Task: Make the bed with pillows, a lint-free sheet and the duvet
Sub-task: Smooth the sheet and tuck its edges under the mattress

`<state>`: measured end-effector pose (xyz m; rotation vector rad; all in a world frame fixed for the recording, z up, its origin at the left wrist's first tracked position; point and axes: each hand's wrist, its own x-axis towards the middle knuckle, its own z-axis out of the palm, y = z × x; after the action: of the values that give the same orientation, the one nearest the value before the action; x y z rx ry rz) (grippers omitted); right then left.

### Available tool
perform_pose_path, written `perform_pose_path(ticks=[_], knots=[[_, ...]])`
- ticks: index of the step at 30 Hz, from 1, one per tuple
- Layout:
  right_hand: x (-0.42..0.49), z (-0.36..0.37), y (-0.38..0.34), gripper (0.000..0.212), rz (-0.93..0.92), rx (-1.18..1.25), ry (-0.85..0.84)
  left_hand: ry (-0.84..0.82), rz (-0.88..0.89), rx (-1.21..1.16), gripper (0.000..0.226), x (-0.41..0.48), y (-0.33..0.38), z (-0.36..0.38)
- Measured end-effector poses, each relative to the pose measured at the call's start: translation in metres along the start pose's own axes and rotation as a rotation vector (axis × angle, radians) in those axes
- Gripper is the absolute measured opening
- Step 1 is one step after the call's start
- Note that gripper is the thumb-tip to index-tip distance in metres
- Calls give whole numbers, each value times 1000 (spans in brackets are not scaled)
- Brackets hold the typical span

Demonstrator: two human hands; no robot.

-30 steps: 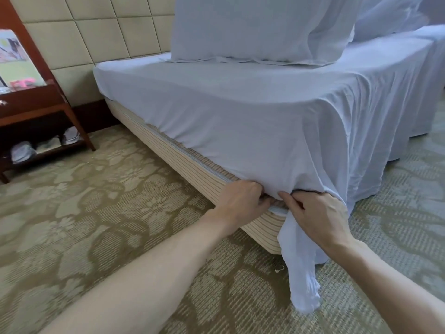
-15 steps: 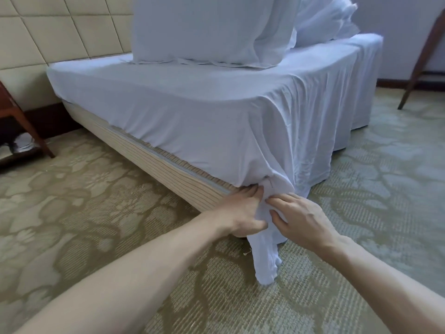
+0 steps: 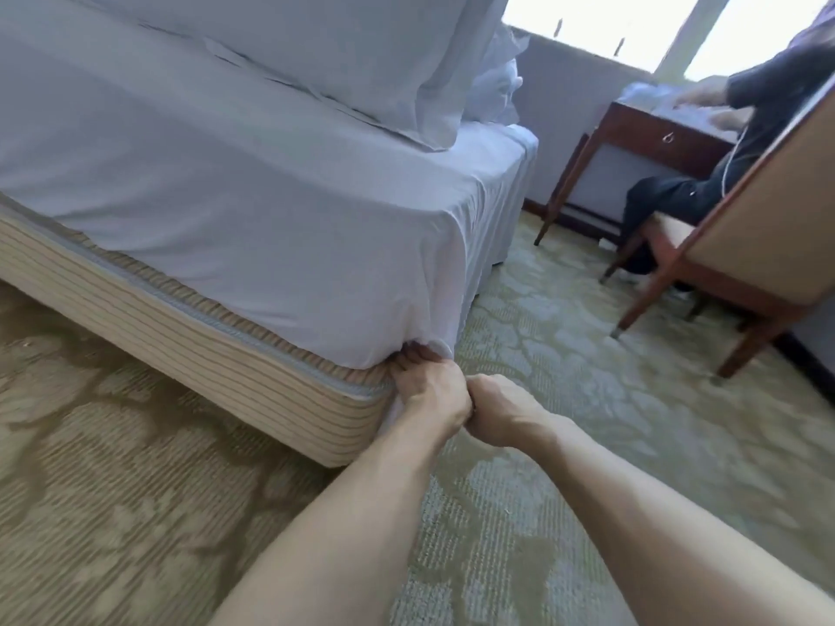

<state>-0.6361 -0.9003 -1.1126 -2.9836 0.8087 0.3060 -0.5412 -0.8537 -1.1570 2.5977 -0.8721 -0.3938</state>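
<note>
One bed (image 3: 180, 327), one sheet (image 3: 253, 210), two pillows (image 3: 343, 52). Two hands, left hand (image 3: 433, 395) and right hand (image 3: 501, 411). One chair (image 3: 745, 228), one desk (image 3: 650, 128).

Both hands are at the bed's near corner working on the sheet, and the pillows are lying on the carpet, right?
No: the head view shows the pillows on the bed, atop the sheet, not on the carpet. The left hand and right hand are indeed at that corner.

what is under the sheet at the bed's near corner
The striped bed base shows below the sheet, and the left hand presses its fingertips in at the sheet's corner. The mattress itself is fully covered.
</note>
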Motion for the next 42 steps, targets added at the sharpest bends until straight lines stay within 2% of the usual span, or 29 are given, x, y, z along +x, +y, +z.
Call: perform_pose_path(ticks=[2,4,6,8,11,16,21,24,29,31,33,38,42], knots=[[7,-8,1,28,-26,-91,-16,53,28,15,60,7,2,10],[16,-7,8,61,-78,-61,18,99,52,78,62,9,1,14],[24,4,13,90,-163,-8,93,77,66,124,67,4,-1,9],[32,19,18,99,-223,20,183,79,80,198,72,-1,-1,1],[52,32,26,94,-358,89,301,70,82,230,71,3,-1,-5],[95,33,48,79,-643,118,480,110,36,191,49,12,7,-9],[128,23,90,75,-912,87,489,169,-164,212,57,17,37,3],[147,28,109,73,-1006,112,462,218,-264,216,71,14,51,12],[181,37,105,63,-1151,213,528,243,-293,64,66,8,41,7],[189,47,104,54,-1189,305,603,241,-265,103,59,-3,34,6],[195,62,106,57,-1193,381,646,276,-207,242,64,-20,31,11],[183,82,111,70,-1154,413,560,261,-103,495,81,-28,33,22],[181,59,113,57,-1158,390,601,310,-48,520,77,-9,24,23]])
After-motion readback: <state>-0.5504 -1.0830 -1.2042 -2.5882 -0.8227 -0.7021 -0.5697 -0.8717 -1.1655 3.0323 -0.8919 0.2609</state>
